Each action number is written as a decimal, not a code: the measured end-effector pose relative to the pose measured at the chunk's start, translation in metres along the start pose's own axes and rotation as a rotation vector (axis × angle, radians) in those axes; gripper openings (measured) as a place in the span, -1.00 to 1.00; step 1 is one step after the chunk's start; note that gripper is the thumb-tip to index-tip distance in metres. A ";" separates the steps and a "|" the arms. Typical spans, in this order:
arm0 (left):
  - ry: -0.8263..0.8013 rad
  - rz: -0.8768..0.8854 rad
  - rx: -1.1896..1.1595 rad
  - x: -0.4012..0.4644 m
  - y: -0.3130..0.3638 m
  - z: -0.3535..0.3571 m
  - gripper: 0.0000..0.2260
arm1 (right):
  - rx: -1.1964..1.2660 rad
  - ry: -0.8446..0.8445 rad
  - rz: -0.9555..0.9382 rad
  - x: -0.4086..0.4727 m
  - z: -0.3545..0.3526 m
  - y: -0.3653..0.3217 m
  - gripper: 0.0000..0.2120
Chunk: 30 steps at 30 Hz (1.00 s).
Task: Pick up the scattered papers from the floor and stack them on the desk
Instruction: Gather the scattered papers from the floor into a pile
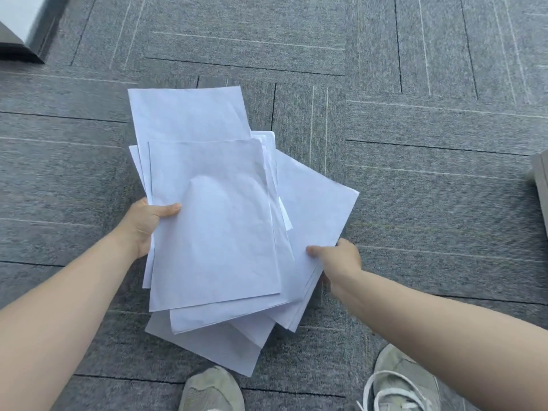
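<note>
Papers (213,232) sit clenched, fanned unevenly, between left hand (142,226) and right hand (341,256); next, squaring and carrying deskward.

Loose stack of papers (213,226) at centre, held above the carpet floor (415,179), sheets fanned and overlapping, the topmost lying nearest, others jutting out behind, to the right and below. Left hand (145,226) on the stack's left edge, thumb on top; right hand (338,256) at the lower right edge. Two shoes (212,390) on the floor beneath, near the bottom. Furniture corner (20,28) at far upper left; another object's edge (541,179) at far right.
</note>
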<state>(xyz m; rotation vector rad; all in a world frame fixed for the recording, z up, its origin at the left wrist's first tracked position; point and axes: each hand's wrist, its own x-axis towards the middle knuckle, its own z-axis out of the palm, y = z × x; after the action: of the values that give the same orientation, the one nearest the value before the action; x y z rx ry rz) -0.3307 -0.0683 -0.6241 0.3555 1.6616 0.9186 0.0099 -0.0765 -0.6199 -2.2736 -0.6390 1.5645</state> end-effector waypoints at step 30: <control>0.075 -0.039 0.093 -0.010 -0.022 -0.007 -0.75 | 0.109 -0.136 -0.045 -0.005 0.049 -0.010 -0.71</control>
<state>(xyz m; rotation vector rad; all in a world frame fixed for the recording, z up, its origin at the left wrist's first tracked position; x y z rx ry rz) -0.3295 -0.0917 -0.6328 0.3545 1.7786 0.8367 -0.0394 -0.0701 -0.6287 -2.0741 -0.6187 1.6998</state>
